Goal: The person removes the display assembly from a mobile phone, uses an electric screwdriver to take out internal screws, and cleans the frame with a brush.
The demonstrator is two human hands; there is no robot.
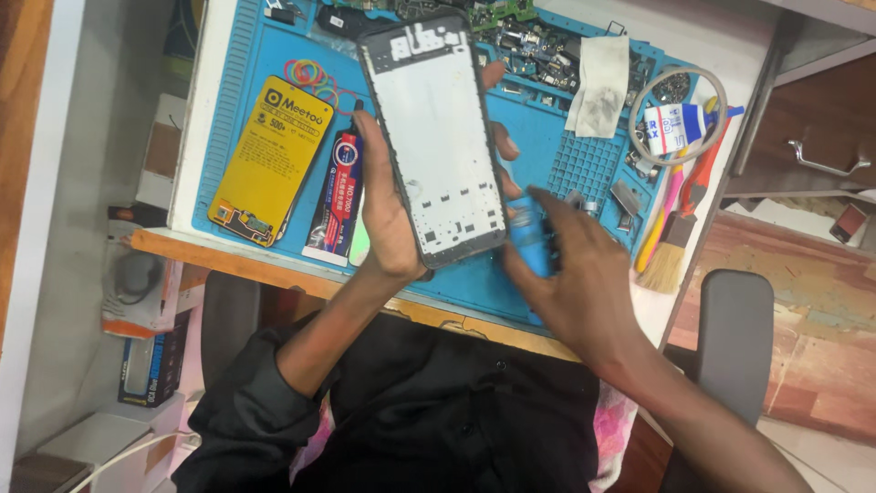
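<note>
Your left hand (383,215) holds a phone frame (436,137) upright over the blue mat (246,55), thumb along its left edge and fingertips curling round the right edge. The frame's pale inner side faces you, dark rim all round. Your right hand (575,265) is closed around a blue tool (529,239), its tip just beside the frame's lower right corner; the fingers hide most of the tool, so you cannot tell what kind it is.

The frame blocks the middle of the mat. To its left lie a glue tube (339,196), partly behind your left wrist, and a yellow battery (271,160), with coloured rubber bands (310,75) just above them. Behind the frame's top edge sit circuit boards (538,50) and small parts. To the right lie a stained tissue (598,87), a ring of white cable (680,114) around a small white bottle (671,128), and a brush (671,251) near the mat's edge, close to your right hand. A grey chair arm (735,338) stands below the desk's right corner.
</note>
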